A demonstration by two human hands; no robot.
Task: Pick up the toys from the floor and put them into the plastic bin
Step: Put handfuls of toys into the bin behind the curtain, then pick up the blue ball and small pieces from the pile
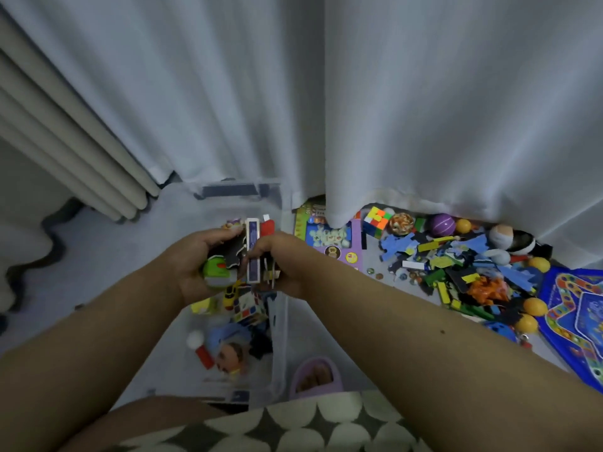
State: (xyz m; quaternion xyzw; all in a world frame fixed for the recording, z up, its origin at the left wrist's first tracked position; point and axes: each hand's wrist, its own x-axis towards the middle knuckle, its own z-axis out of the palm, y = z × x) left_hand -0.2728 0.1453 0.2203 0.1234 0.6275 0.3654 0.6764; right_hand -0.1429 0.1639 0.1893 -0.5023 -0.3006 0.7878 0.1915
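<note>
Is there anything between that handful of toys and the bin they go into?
Nothing visible. Both the left hand and the right hand hold the toys above the open bin, which has no lid on; only toys already dropped in lie below.

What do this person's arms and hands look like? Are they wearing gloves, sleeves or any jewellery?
Both forearms are bare right up to the frame's edge: no sleeves, gloves, watch or bracelet show. The left hand and right hand are bare too, and no rings are visible. A small dark mark sits on the right forearm. On one foot is a lilac slipper.
</note>
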